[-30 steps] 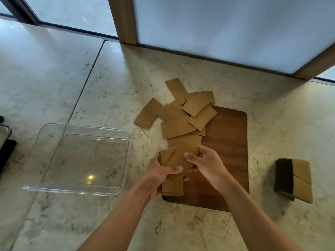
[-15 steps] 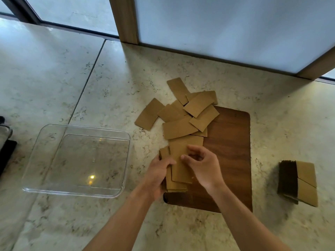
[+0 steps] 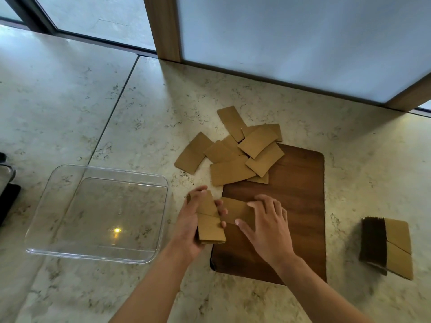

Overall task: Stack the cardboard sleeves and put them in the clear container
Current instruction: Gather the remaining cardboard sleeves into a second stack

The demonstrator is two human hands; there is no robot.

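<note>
My left hand (image 3: 190,226) grips a small stack of brown cardboard sleeves (image 3: 210,221) at the left edge of the wooden board (image 3: 300,206). My right hand (image 3: 268,226) lies flat, fingers spread, on a single sleeve (image 3: 235,209) resting on the board beside that stack. Several loose sleeves (image 3: 235,155) lie scattered in a pile at the board's far left corner. The clear container (image 3: 46,194) stands to the left of my hands with nothing in it.
A separate stack of sleeves (image 3: 394,248) lies on the marble counter to the right of the board. A dark object (image 3: 8,199) sits at the far left edge. A window with wooden frame posts runs along the back.
My left hand has pulled the stack leftward off the single sleeve. My right hand has flattened onto that sleeve on the board. The view has tilted slightly.
</note>
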